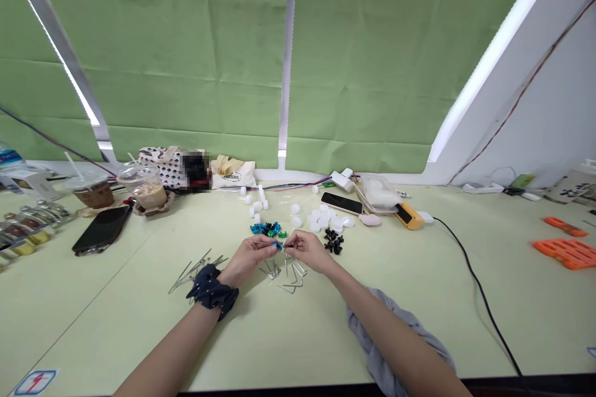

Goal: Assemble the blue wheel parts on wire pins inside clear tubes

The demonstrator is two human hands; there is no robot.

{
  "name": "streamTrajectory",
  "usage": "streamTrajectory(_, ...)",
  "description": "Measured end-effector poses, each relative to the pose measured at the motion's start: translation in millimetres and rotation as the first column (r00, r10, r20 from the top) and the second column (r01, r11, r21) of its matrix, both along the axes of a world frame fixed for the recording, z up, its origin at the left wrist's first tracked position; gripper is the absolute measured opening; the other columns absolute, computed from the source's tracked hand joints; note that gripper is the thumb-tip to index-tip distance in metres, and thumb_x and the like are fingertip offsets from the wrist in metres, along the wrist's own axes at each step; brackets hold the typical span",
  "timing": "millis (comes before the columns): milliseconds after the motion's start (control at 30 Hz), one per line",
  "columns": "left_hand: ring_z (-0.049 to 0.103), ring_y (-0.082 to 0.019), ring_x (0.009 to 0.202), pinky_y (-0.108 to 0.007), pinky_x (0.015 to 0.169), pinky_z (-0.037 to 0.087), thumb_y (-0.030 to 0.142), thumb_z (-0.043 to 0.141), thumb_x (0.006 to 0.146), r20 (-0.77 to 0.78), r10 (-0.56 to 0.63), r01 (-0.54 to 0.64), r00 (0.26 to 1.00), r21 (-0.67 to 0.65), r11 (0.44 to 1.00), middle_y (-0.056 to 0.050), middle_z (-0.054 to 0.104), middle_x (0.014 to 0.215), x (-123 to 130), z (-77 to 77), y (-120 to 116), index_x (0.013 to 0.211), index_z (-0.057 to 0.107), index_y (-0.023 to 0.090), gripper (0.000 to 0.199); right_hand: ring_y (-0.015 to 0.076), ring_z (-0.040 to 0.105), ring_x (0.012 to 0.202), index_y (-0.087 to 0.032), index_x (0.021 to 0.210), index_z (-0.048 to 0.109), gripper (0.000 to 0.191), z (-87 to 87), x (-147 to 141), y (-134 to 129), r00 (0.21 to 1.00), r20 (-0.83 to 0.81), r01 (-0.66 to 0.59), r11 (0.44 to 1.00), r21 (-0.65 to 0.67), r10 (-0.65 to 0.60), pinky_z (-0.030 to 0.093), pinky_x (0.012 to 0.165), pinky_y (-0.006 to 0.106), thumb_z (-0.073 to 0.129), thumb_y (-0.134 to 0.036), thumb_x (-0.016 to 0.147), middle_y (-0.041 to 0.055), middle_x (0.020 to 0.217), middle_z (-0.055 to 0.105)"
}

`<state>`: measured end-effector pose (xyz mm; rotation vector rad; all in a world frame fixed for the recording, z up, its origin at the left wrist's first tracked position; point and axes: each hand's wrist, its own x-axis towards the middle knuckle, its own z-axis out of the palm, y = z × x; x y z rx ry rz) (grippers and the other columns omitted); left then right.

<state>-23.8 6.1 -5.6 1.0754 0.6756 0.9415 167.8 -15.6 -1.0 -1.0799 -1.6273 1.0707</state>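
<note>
Between the fingertips of my left hand (249, 258) is a small shiny blue piece (278, 246), with what looks like a thin metal rod along the fingers. My right hand (308, 250) pinches a small dark piece (287, 247) right beside it; whether the two touch I cannot tell. Just beyond my hands lies a heap of blue and green pieces (265, 229). Black pieces (334, 240) are piled to the right of my right hand. Bent metal rods (292, 285) lie below my hands, and longer metal rods (190, 272) lie by my left wrist.
White caps (321, 219) are scattered behind my hands, near a phone (342, 203) and a yellow device (408, 216) with a black cable (470, 267). Left stand drink cups (148, 189), a dark phone (102, 229) and small bottles (30, 229). Orange plastic parts (565, 253) lie far right.
</note>
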Motion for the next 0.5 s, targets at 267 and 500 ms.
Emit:
streamTrajectory(267, 0.063, -0.017, 0.074, -0.029, 0.073, 0.046, 0.024, 0.078, 0.058, -0.036, 0.050, -0.047, 0.998, 0.065, 0.997, -0.007, 0.070, 0.081, 2.7, -1.4, -2.2, 0.078, 0.066, 0.013, 0.026, 0.0121, 0.055, 0.052, -0.015, 0.075, 0.059, 0.022, -3.2, -1.7, 1.3, 0.993, -0.113, -0.019, 0.999, -0.036, 0.015, 0.048, 0.053, 0.027, 0.068, -0.031, 0.064, -0.0008, 0.062, 0.057)
streamTrajectory(500, 0.063, -0.016, 0.074, -0.029, 0.074, 0.046, 0.024, 0.077, 0.059, -0.010, 0.060, -0.059, 0.998, 0.062, 0.996, -0.007, 0.070, 0.082, 3.0, -1.6, -2.6, 0.078, 0.065, 0.013, 0.025, 0.0149, 0.059, 0.060, -0.018, 0.075, 0.062, 0.022, 1.9, -5.3, -3.0, 0.977, -0.212, -0.005, 1.000, -0.016, 0.001, 0.052, 0.060, 0.031, 0.072, -0.032, 0.061, 0.0013, 0.073, 0.058)
